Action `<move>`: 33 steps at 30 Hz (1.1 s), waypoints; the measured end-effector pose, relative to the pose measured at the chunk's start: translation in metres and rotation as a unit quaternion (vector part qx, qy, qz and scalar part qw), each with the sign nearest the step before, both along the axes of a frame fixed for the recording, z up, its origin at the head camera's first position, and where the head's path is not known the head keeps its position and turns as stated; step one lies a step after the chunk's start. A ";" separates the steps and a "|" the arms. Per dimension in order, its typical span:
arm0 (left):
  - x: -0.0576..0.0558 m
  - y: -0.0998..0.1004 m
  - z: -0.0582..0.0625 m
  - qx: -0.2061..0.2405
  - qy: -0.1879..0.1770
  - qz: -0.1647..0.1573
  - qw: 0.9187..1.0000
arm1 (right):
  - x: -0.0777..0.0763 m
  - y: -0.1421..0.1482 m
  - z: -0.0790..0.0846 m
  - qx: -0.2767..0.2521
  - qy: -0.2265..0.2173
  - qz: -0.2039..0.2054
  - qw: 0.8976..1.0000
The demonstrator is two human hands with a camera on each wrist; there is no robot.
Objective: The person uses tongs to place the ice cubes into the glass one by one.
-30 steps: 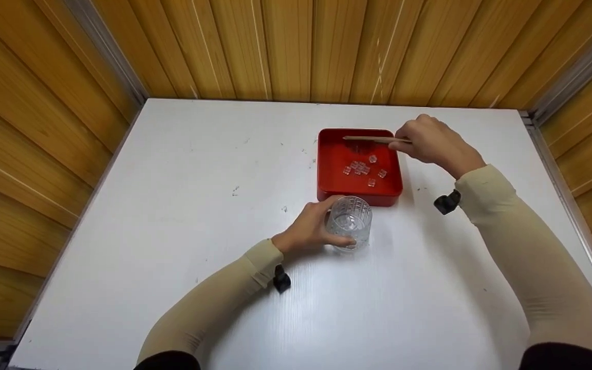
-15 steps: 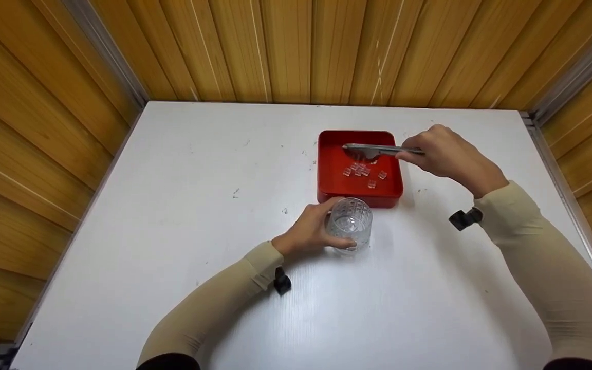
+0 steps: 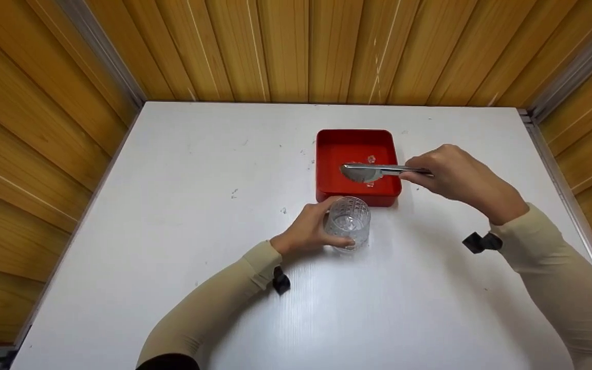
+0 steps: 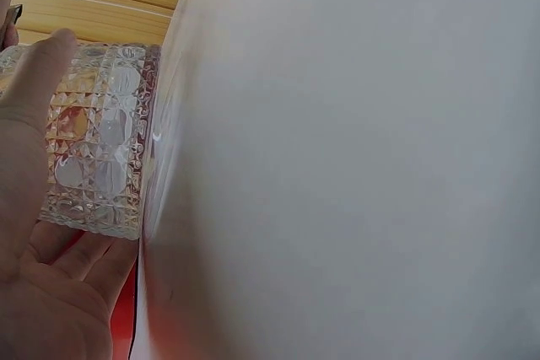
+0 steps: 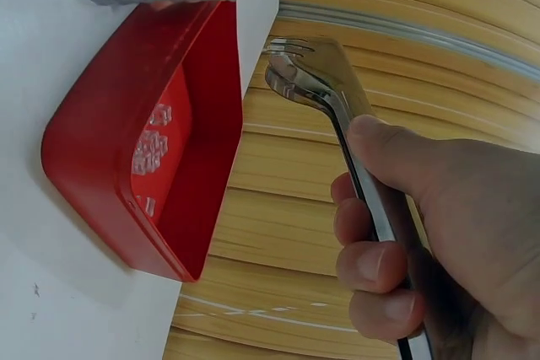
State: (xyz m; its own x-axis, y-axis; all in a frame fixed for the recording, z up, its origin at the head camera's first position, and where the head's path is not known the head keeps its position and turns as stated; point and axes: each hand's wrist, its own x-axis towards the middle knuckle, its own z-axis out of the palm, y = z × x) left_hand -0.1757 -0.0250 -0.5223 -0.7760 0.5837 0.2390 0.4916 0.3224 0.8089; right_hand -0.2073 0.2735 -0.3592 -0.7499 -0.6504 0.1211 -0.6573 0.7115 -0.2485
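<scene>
My right hand (image 3: 458,177) grips metal tongs (image 3: 360,173) by the handles, with their head level above the red tray (image 3: 386,200). In the right wrist view one jaw is spoon-shaped and the other has fork-like prongs, close together; I cannot tell whether anything sits between them. Clear cubes (image 5: 150,151) like ice lie on the tray floor, mostly hidden behind the tongs in the head view. My left hand (image 3: 307,230) holds a patterned clear glass (image 3: 352,221) upright on the table, its thumb and fingers around the near and far sides.
The glass stands right at the tray's front wall. The white table (image 3: 203,205) carries a few small dark marks. Wood-patterned panels (image 3: 275,51) close off the back and both sides, with metal strips (image 3: 100,51) in the corners.
My right hand has brought the tongs from the tray's far edge toward its near side, over the cubes, and turned them so the rounded head shows. My left hand and the glass stay put.
</scene>
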 end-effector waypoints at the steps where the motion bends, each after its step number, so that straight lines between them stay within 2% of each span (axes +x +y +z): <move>1: 0.000 0.000 0.000 0.001 -0.001 -0.001 1.000 | 0.003 0.000 -0.001 -0.002 0.003 0.003 1.000; 8: 0.000 -0.001 0.001 0.002 -0.006 -0.002 1.000 | 0.022 0.003 -0.008 -0.036 0.023 0.034 0.999; 17: 0.000 0.000 0.002 -0.001 -0.002 -0.001 1.000 | 0.042 0.002 -0.017 -0.030 0.038 0.054 0.997; 26: 0.000 -0.001 0.002 -0.004 -0.007 0.000 1.000 | 0.043 0.000 -0.021 -0.039 0.052 0.078 0.995; 33: 0.000 0.000 0.003 0.001 -0.013 -0.004 1.000 | 0.043 0.000 -0.025 -0.038 0.050 0.078 0.995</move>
State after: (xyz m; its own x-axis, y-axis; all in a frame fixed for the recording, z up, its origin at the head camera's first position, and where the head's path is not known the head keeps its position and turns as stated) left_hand -0.1756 -0.0253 -0.5198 -0.7766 0.5903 0.2198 0.4736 0.3171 0.8216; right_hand -0.1646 0.2734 -0.3843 -0.6218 -0.7444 0.2434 -0.7827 0.5800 -0.2258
